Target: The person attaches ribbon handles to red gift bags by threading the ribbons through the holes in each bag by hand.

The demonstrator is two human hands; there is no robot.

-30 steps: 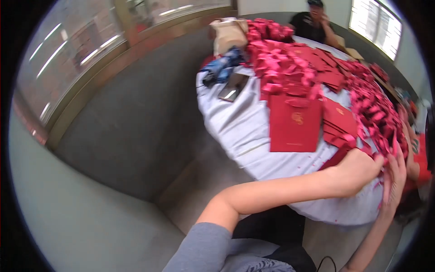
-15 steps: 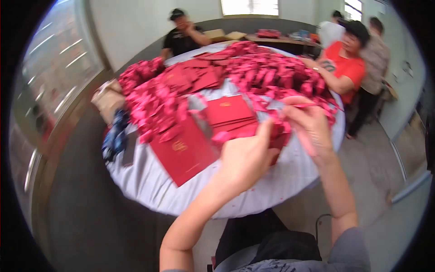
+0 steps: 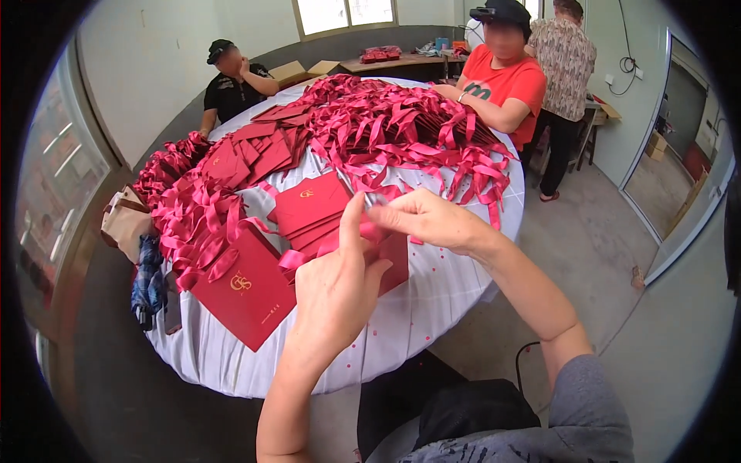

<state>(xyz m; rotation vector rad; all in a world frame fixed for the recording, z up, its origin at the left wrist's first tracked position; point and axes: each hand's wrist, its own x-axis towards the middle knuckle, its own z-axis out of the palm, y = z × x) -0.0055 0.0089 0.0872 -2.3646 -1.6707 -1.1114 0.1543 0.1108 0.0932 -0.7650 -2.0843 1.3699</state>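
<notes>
My left hand (image 3: 332, 297) is closed around a dark red paper gift bag (image 3: 395, 266), mostly hidden behind it, with the thumb side raised. Close to its upper fingers is my right hand (image 3: 428, 220), fingertips pinched together and slightly blurred; whatever they hold is hidden. Pink ribbon (image 3: 372, 231) shows just below those fingertips. Beyond the hands lies a small stack of red gift bags (image 3: 312, 202). A larger flat red bag (image 3: 245, 289) with a gold emblem rests on the white tablecloth (image 3: 309, 378), left of my left hand.
Heaps of ribboned bags (image 3: 394, 116) and a ribbon pile (image 3: 197, 212) cover much of the round table. A folded umbrella (image 3: 147, 282), phone (image 3: 172, 302) and beige bag (image 3: 127, 220) sit at the left edge. People (image 3: 505, 85) are across the table and behind it.
The view has swung right, shifting the table leftward. My right hand, earlier pulling a pink ribbon out to the right, has come in close to my left hand. The left still holds the bag.
</notes>
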